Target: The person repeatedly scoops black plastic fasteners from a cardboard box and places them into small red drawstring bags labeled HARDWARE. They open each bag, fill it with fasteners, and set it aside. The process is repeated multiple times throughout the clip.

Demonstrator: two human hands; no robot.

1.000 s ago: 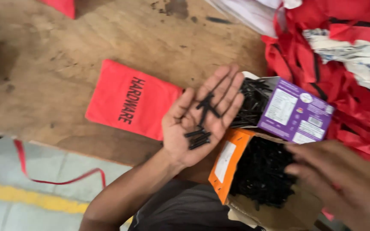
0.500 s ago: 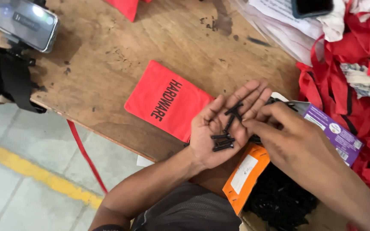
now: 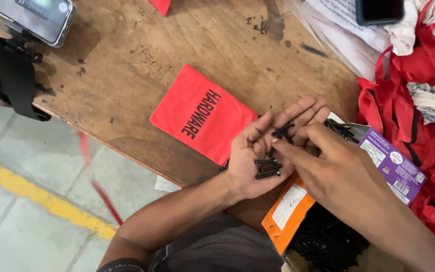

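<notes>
My left hand point(image 3: 260, 151) lies palm up over the edge of the wooden table point(image 3: 142, 60), with several black screws point(image 3: 268, 167) resting in the palm. My right hand point(image 3: 328, 166) reaches across it, its fingertips touching the screws near my left fingers. A flat red fabric pouch point(image 3: 202, 121) lies on the table just left of my left hand. Under my hands stand an orange box point(image 3: 288, 214) full of black screws point(image 3: 328, 242) and a purple box point(image 3: 391, 163) with more of them.
A heap of red pouches and red straps point(image 3: 419, 100) fills the right side. A phone on a black mount point(image 3: 31, 17) sits at the top left, another phone point(image 3: 378, 10) at the top right. A red strap point(image 3: 96, 186) hangs off the table over the grey floor.
My right hand has come up from the orange box and now lies over my left palm, touching the screws. The view has shifted, so the table appears further right and down.
</notes>
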